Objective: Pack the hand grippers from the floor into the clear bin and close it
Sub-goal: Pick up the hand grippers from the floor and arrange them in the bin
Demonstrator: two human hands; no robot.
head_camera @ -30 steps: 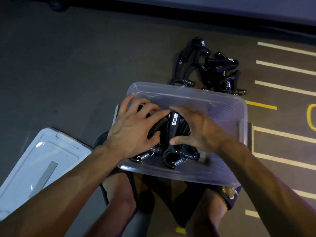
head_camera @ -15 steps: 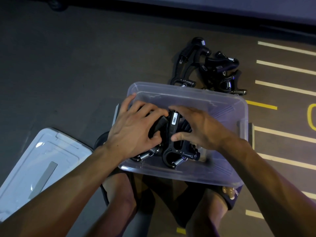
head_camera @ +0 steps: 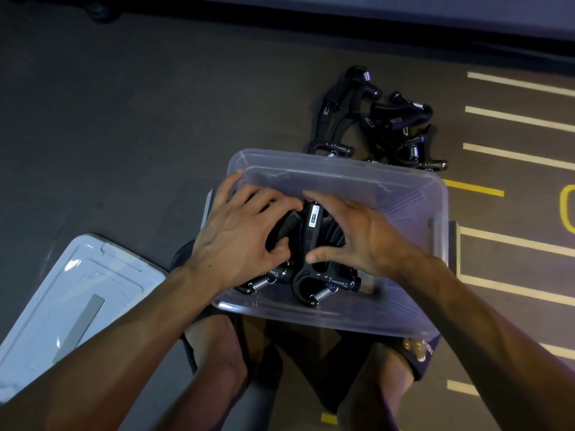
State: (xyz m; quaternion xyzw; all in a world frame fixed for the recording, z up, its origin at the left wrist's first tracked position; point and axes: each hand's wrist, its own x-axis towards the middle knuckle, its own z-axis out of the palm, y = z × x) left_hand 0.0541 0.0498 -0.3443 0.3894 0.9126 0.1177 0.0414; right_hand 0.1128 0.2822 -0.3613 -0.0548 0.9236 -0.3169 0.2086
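Two hands inside clear bin [head_camera: 339, 174]. Left hand [head_camera: 239, 241] lies spread on black hand grippers [head_camera: 311, 241], grasping nothing; right hand [head_camera: 357, 234] likewise, thumb against them. More grippers [head_camera: 376, 119] on floor beyond bin. Lid [head_camera: 71, 300] lies far left.

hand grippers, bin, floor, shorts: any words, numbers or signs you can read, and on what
White label on the hand gripper between both hands: print too small to read.
Scale marks on the gripper's adjuster bar: too small to read.
White print on the shorts hem: cut off and blurred, unreadable.
Yellow floor marking: a curved stroke cut off by the picture edge, not readable.
Clear bin: no text visible.
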